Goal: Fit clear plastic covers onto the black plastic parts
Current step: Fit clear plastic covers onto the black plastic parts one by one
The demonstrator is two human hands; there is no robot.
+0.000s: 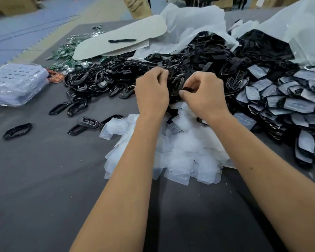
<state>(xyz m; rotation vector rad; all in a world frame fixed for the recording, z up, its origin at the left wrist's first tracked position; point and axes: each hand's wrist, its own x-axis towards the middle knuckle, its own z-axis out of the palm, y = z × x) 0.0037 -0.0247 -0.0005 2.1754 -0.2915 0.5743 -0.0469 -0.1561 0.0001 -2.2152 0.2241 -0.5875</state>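
Note:
A broad heap of black plastic parts (102, 80) lies across the middle of the grey table (44, 179). A pile of clear plastic covers (180, 151) sits just below my hands. My left hand (151, 91) has curled fingers at the heap's near edge and holds a black plastic part (175, 84) together with my right hand (204, 93), whose thumb and fingers pinch its lower end. Whether a clear cover sits on that part is hidden by my fingers. Black parts with covers on them (287, 102) are stacked at the right.
Loose black parts (16, 130) lie scattered at the left. A clear bag of parts (15, 84) sits at the far left, green circuit boards (67, 50) behind it. A pen (122, 40) rests on grey card. White plastic bags (189, 24) rise at the back.

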